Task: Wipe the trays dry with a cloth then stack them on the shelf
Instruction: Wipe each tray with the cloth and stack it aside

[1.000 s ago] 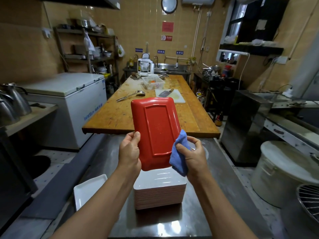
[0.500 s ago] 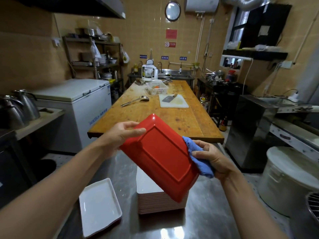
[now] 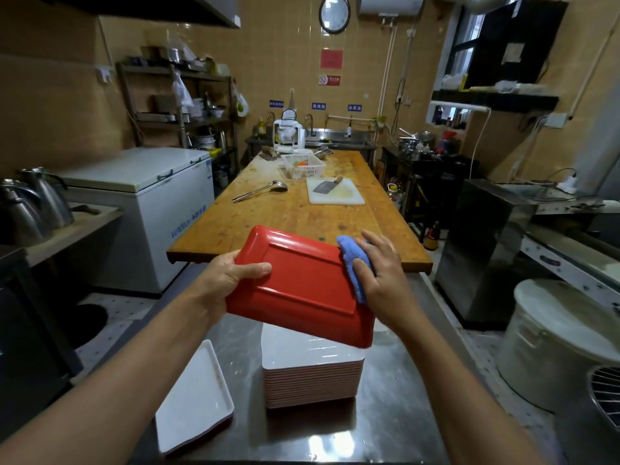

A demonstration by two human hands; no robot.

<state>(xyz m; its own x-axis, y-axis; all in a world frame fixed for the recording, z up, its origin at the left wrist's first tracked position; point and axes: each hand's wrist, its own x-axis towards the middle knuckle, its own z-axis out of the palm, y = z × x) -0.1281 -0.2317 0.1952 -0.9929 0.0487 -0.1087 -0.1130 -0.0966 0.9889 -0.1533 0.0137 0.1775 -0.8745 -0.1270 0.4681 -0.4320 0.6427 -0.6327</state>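
Just below my hands, on the steel counter (image 3: pixel 385 427), stands one stack of trays (image 3: pixel 312 377), white face up with pink-red edges; I cannot count its layers reliably. To the lower left of my left hand lies one single white tray (image 3: pixel 193 401), apart from the stack.

Between my hands I hold one red tray (image 3: pixel 302 286), underside toward me, tilted and raised above the stack without touching it. My left hand (image 3: pixel 228 280) grips its left short edge, thumb curled over the underside. My right hand (image 3: pixel 382 273) presses one blue cloth (image 3: pixel 352 263) against the tray's right edge, fingers fairly straight over the cloth.

The step in hand, as I judge it, is wiping: the underside is being dried, and stacking has not begun. The next move probably calls for drawing the cloth across the underside while the left hand steadies the tray, then checking the other face.

Beyond my hands runs one long wooden table (image 3: pixel 268 223), bearing one ladle (image 3: pixel 260 191), one white cutting board (image 3: pixel 335 196) with one cleaver (image 3: pixel 323 186), and one white basket (image 3: pixel 303 166). Far to the upper left of my left hand stands one metal shelf rack (image 3: pixel 181 105).
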